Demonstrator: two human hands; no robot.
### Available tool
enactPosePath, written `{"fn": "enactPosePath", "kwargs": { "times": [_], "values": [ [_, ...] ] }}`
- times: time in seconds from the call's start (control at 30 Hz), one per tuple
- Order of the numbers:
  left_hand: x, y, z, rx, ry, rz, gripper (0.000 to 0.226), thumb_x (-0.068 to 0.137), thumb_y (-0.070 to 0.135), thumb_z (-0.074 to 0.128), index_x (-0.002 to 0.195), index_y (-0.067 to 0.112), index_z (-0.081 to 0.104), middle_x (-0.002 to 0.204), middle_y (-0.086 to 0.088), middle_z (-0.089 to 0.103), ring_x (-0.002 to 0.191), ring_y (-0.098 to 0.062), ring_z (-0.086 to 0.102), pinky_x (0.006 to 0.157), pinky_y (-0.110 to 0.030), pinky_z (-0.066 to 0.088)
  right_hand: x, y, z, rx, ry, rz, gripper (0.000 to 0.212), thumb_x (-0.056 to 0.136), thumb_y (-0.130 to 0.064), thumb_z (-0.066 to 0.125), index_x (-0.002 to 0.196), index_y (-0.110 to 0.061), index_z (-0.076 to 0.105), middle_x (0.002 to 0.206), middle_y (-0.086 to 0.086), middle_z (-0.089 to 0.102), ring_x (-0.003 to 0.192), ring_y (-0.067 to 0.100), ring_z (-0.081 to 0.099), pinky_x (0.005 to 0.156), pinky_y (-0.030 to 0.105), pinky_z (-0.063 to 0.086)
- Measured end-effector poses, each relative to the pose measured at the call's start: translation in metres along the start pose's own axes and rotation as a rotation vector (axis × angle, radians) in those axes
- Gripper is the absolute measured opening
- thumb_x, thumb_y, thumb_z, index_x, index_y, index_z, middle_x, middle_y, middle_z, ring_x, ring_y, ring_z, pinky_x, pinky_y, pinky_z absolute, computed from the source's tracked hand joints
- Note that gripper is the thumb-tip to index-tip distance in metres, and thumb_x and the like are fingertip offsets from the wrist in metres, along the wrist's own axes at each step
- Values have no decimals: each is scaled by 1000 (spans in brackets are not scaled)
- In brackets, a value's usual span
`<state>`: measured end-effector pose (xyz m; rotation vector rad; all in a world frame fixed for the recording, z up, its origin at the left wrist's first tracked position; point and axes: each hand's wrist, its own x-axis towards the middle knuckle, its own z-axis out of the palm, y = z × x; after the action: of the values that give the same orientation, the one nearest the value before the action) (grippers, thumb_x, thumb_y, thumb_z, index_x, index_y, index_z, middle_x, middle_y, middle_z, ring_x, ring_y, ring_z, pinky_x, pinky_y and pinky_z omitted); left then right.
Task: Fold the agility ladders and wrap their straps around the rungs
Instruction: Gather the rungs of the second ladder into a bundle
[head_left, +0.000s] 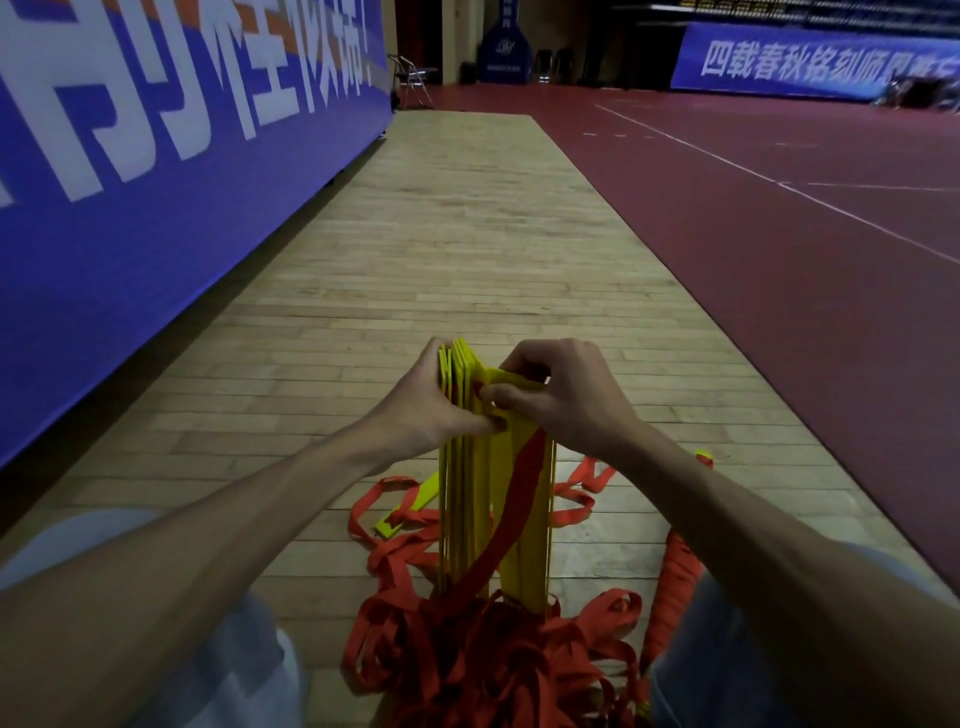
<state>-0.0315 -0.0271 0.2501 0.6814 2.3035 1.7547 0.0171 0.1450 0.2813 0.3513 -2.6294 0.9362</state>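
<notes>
Mid-task, folding stage. Left hand (431, 400) grips the top of the rung stack (527, 540): fingers (434, 356) curl over its far side, and the thumb clamps the near side. Right hand (566, 395) pinches the top of the end rung (509, 379), thumb on its near face and fingers curled behind. That rung sits slightly askew, touching the stack just right of the left thumb. My read is that it is being squared up against the others.

The yellow stack stands upright from below both sets of fingertips down to the floor (467, 234) between the person's knees.

Done so far, judging by layout:
- most rungs are gathered face to face
- a red bundle (675, 587), well below and right of the right fingers, looks like an already wrapped ladder, though I cannot confirm this

Left to do:
- one loose rung (410, 501) lies flat on the floor, below and left of the left fingers, not in the stack
- the strap pile (467, 649) is a loose tangle at the stack's base, far below the fingers
- one strap (511, 499) crosses the stack diagonally from under the right palm; it is not wound round, so wrapping is not really started

I'd put it roughly halfway for this ladder.
</notes>
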Motion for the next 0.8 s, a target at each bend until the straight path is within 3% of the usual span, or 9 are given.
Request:
{"fn": "enactPosePath", "kwargs": {
  "times": [0.1,0.2,0.37,0.47,0.57,0.67,0.8],
  "values": [
    [-1,-1,3,-20,23,33,59,59,11,90,105,19,54,87,-7,65,78,-12,63,73,-36,53,0,-1,-2,58,-61,-11,9,81,-26,79,87,-19,76,74,-8,69,67,-3,61,59,16,47],
    [-1,-2,3,-23,13,55,60,50,32,85,102,20,58,89,-12,68,81,-20,65,80,-49,54,1,2,-4,106,-59,18,6,80,-22,79,86,-20,78,78,0,73,71,6,64,65,26,49],
    [1,-2,-2,-28,-85,38,55,60,11,92,100,21,56,75,8,67,72,-9,64,74,-38,53,4,6,-8,60,-34,23,8,82,-25,78,88,-20,78,76,-7,72,69,-2,63,64,23,51],
    [1,-2,-2,-3,-54,51,61,53,24,95,97,22,54,78,3,64,75,-13,63,75,-46,55,3,4,-8,85,-29,41,22,79,-41,77,83,-20,77,73,-8,71,69,3,66,60,26,53],
    [2,0,-1,31,-27,67,60,54,17,94,97,20,52,83,-2,60,79,-17,60,77,-51,54,0,-4,-2,95,-37,40,38,69,-54,79,82,-19,74,71,-5,69,67,5,64,58,26,50],
    [2,2,1,23,-57,53,60,56,7,93,96,20,51,82,2,61,80,-15,62,77,-46,55,1,-4,-3,43,-19,35,31,71,-48,81,87,-23,72,76,-13,65,67,-3,59,57,12,43],
    [2,2,-6,36,-25,73,40,69,5,86,88,20,54,72,9,61,69,-3,60,65,-23,51,4,4,-13,-24,-95,-48,18,89,-29,70,102,-19,77,98,-4,73,76,1,59,65,8,40]
  ]
}}
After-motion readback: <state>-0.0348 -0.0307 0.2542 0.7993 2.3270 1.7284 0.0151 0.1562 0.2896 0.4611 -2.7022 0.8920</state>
